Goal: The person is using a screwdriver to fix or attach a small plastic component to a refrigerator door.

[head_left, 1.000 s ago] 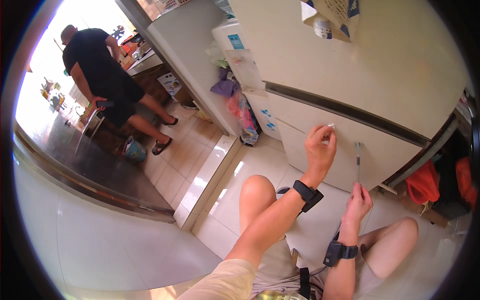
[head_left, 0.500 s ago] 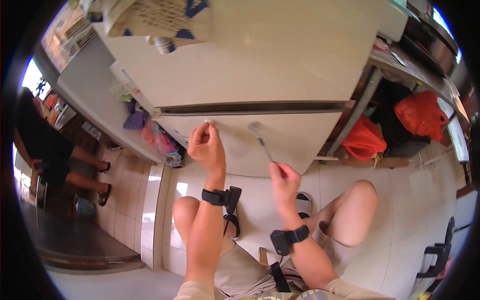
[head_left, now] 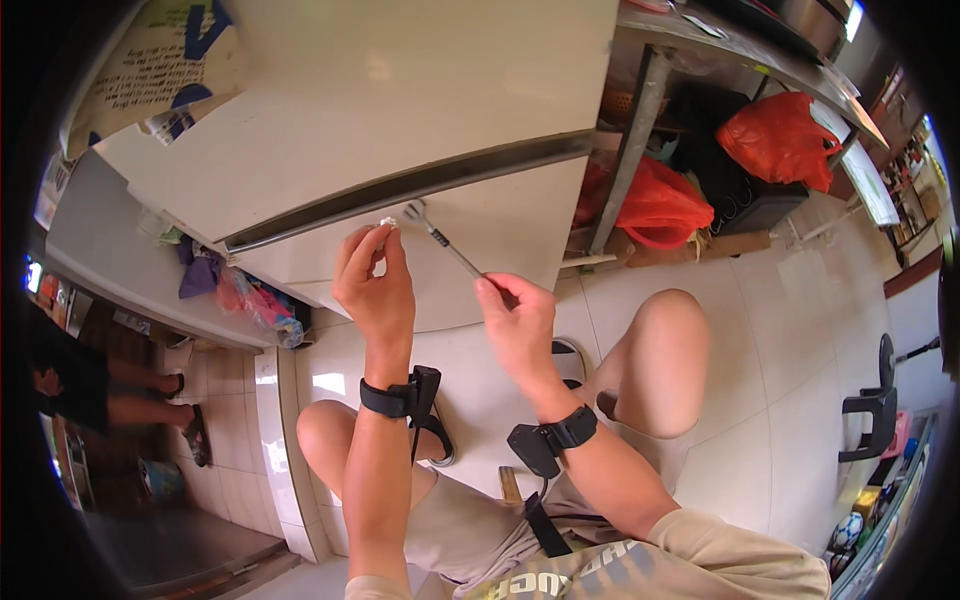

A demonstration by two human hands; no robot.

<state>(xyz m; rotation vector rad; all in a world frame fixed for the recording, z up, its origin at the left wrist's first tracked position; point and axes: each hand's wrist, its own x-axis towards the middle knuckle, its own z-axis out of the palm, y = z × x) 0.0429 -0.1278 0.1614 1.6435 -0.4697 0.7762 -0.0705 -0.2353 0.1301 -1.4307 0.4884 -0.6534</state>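
Note:
My left hand (head_left: 375,285) pinches a small white crumpled piece (head_left: 389,222) at the off-white fridge's lower door (head_left: 500,240), just below the dark handle recess (head_left: 420,180). My right hand (head_left: 515,320) grips the lower end of a long, thin metal tool (head_left: 455,255). Its flattened metal head is raised against or just in front of the door, slightly right of the white piece; whether it touches either is unclear. Both wrists wear black straps with boxes.
Red bags (head_left: 770,135) sit under a metal shelf (head_left: 650,110) on the right. Bundled plastic bags (head_left: 265,305) lie left of the fridge. Another person's legs (head_left: 140,400) show beyond a tiled step (head_left: 275,440). A black chair-like object (head_left: 870,420) is at the right.
The view has swung right, bringing more of the shelf into sight. The tool's head has moved closer to my left fingertips, which keep their pinch. The other person has shifted toward the view's left edge.

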